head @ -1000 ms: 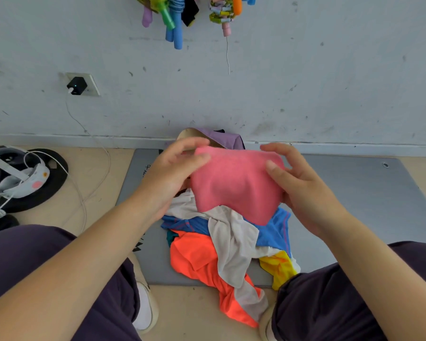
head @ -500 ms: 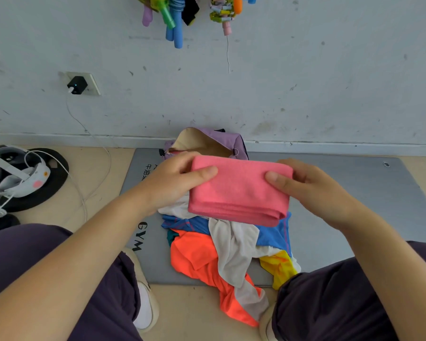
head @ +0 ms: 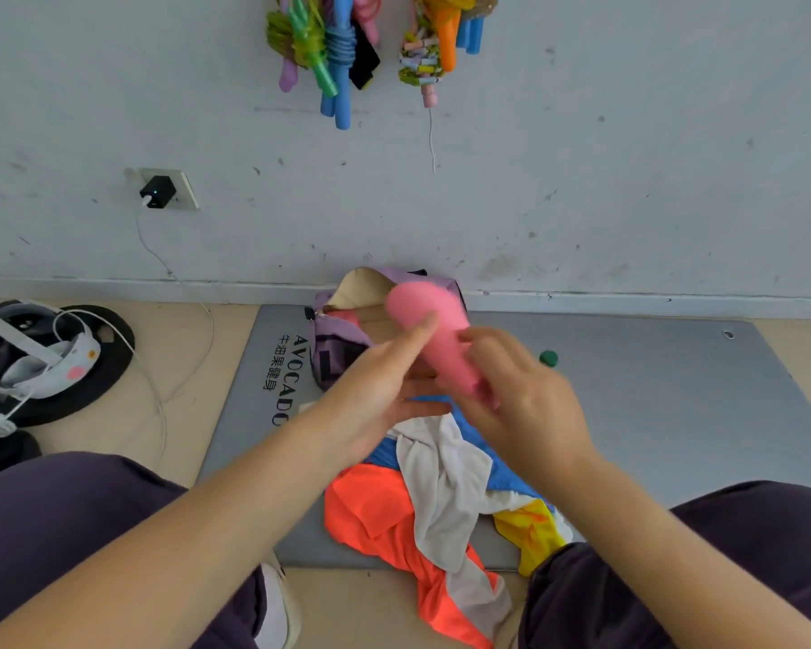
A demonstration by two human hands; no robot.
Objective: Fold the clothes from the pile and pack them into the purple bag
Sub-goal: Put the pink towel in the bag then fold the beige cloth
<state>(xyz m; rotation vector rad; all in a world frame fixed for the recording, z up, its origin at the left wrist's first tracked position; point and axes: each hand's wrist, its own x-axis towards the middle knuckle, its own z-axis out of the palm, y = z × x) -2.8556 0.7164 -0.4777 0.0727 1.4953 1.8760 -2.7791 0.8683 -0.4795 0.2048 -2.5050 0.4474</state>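
Note:
A folded pink garment (head: pixel 434 334) is held as a narrow bundle, its far end over the open mouth of the purple bag (head: pixel 335 339). My right hand (head: pixel 520 395) grips the bundle's near end. My left hand (head: pixel 385 391) lies along its left side, fingers spread and touching it. Something pink shows inside the bag, which stands against the wall on the grey mat (head: pixel 651 391). The pile (head: pixel 441 498) of orange, white, blue and yellow clothes lies on the mat under my hands.
A small green object (head: pixel 548 357) sits on the mat right of the bag. A headset (head: pixel 29 353) with white cables lies on a black disc at the left. A charger (head: pixel 157 193) is plugged into the wall socket. My knees frame the pile.
The pink garment went from a flat folded rectangle held by both hands above the pile to a narrow bundle carried forward to the bag's mouth. My view has tilted slightly.

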